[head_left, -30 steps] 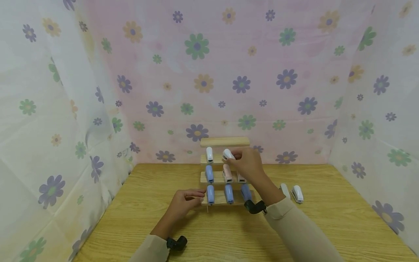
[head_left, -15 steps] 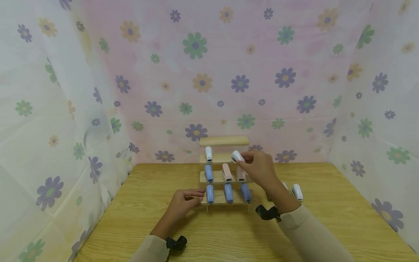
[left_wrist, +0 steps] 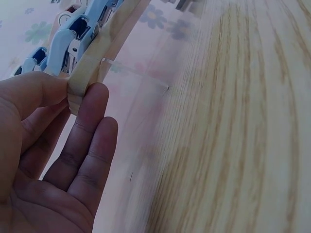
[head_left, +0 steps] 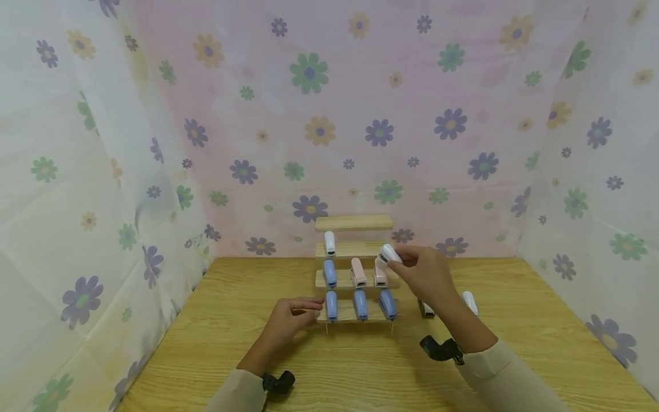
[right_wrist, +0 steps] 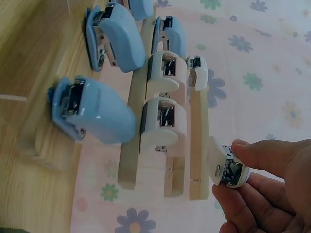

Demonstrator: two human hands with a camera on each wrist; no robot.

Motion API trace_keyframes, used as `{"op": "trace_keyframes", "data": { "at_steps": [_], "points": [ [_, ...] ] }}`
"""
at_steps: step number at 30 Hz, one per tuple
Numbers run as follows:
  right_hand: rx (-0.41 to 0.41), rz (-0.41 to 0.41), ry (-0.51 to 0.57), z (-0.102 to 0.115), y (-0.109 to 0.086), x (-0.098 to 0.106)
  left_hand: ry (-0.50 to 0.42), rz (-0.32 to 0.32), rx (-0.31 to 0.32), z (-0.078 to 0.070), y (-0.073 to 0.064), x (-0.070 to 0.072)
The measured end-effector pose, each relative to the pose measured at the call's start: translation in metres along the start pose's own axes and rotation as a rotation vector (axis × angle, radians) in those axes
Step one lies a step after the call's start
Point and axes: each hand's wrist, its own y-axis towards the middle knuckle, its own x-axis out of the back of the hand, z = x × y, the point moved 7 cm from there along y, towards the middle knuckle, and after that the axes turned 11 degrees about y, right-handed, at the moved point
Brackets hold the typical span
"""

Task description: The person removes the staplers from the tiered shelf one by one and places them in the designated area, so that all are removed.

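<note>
A tiered wooden stand (head_left: 354, 222) holds small staplers. On its bottom step are blue staplers (head_left: 360, 305); the step above carries a blue stapler (head_left: 329, 273) and two pink staplers (head_left: 358, 272). A white stapler (head_left: 329, 244) sits at the left of the third step. My left hand (head_left: 290, 320) pinches the bottom step's left end, and the left wrist view shows thumb and fingers around the plank edge (left_wrist: 80, 82). Another white stapler (right_wrist: 228, 167) is held between the thumb and fingers of my right hand (head_left: 427, 274), near the stand's right side and apart from the planks.
On the wooden table (head_left: 520, 343), right of the stand, lie a white stapler (head_left: 469, 302) and another stapler (head_left: 426, 309) partly hidden by my right hand. Flowered cloth (head_left: 350, 114) rises behind and at both sides. The top plank carries no staplers.
My right hand has moved right and slightly down with the white stapler, away from the third step's middle. The left hand stays at the stand's end.
</note>
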Motion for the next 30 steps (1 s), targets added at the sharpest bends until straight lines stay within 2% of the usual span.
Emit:
{"op": "trace_keyframes", "data": {
  "at_steps": [12, 24, 30],
  "points": [
    [-0.014, -0.033, -0.073, -0.019, -0.019, 0.022, 0.022, -0.006, 0.021, 0.004, 0.001, 0.0],
    [-0.004, -0.078, -0.111, -0.038, -0.034, 0.042, 0.012, -0.011, -0.009, 0.0, 0.001, 0.0],
    [-0.059, -0.083, -0.15, -0.051, -0.041, 0.052, 0.007, -0.013, -0.021, 0.0, 0.001, 0.0]
  ]
}}
